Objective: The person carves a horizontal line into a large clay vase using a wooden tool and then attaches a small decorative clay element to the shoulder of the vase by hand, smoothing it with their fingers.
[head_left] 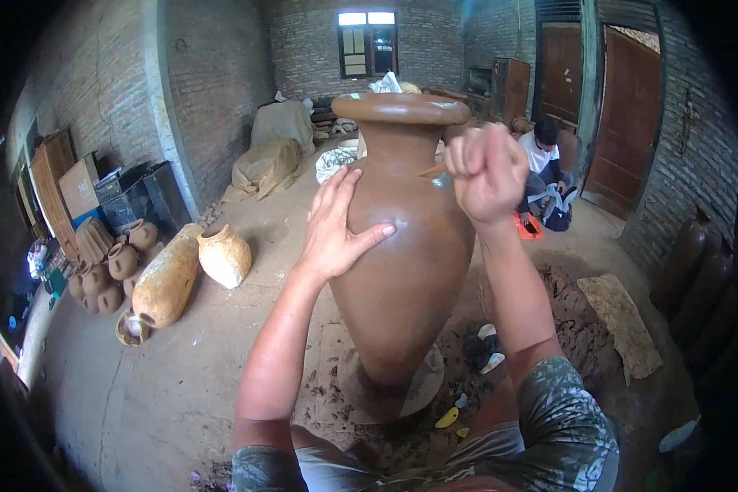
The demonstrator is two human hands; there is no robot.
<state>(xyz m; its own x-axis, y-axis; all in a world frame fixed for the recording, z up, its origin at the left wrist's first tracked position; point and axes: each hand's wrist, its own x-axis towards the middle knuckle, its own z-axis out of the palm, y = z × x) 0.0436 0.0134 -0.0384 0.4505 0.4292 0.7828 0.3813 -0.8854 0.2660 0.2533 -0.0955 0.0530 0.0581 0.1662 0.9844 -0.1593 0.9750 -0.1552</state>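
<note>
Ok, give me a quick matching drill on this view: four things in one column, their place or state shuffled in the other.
Things:
1. left hand
2. right hand
3. tall brown vase
4. pale jar

Places or states:
A. lying on the floor to the left, beside a long pale pot
B. closed in a fist around a thin stick at the vase's shoulder
C. upright on a round base, surface wet and shiny
D. spread flat on the vase's side

Pairs: 1-D, 2-B, 3-C, 4-A
</note>
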